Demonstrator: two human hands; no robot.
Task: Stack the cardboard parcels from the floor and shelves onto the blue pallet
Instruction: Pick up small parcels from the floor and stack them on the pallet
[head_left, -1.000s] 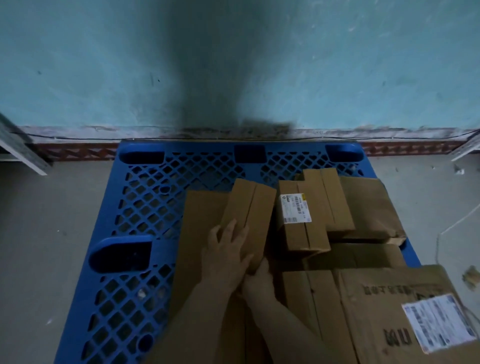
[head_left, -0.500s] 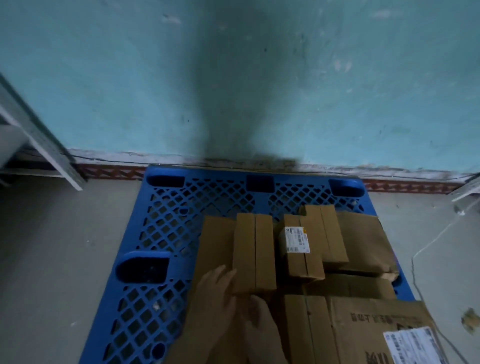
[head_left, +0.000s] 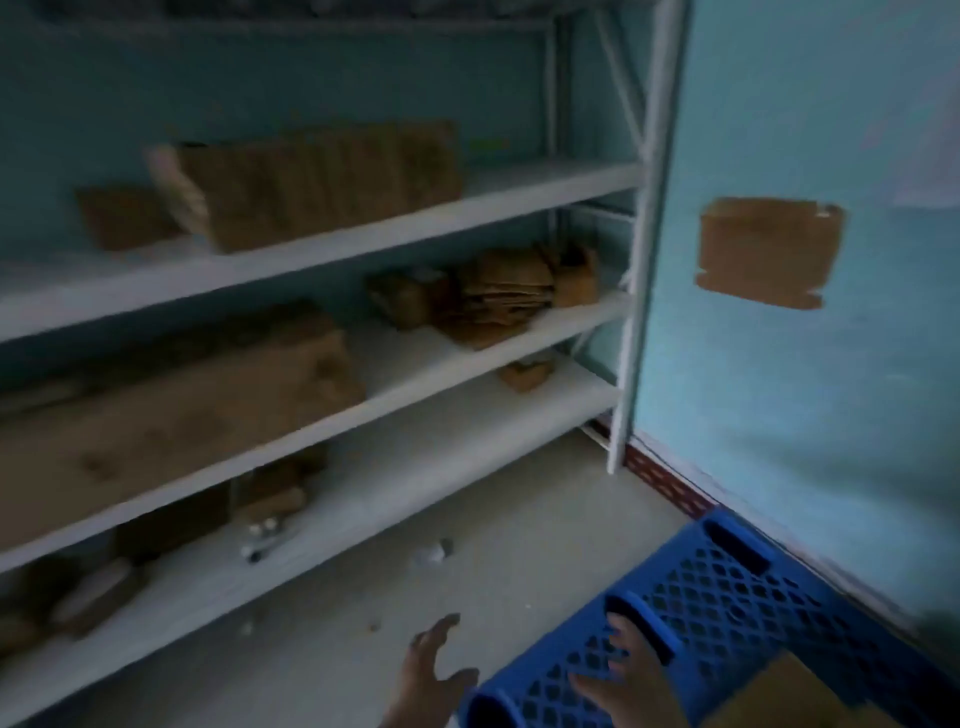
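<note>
Two bare hands show at the near edge, the left hand (head_left: 423, 675) and the right hand (head_left: 621, 688); no sleeves or gloves are visible.

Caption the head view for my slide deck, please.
Both hands, left and right, empty over the blue pallet, facing shelves of cardboard parcels.

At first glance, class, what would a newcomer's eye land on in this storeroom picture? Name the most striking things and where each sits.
The white shelving fills the left, its tiers holding blurred cardboard parcels. At bottom right the blue pallet lies against the teal wall, where a brown cardboard patch stands out. Both hands are empty: left hand over the floor, right hand over the pallet.
</note>
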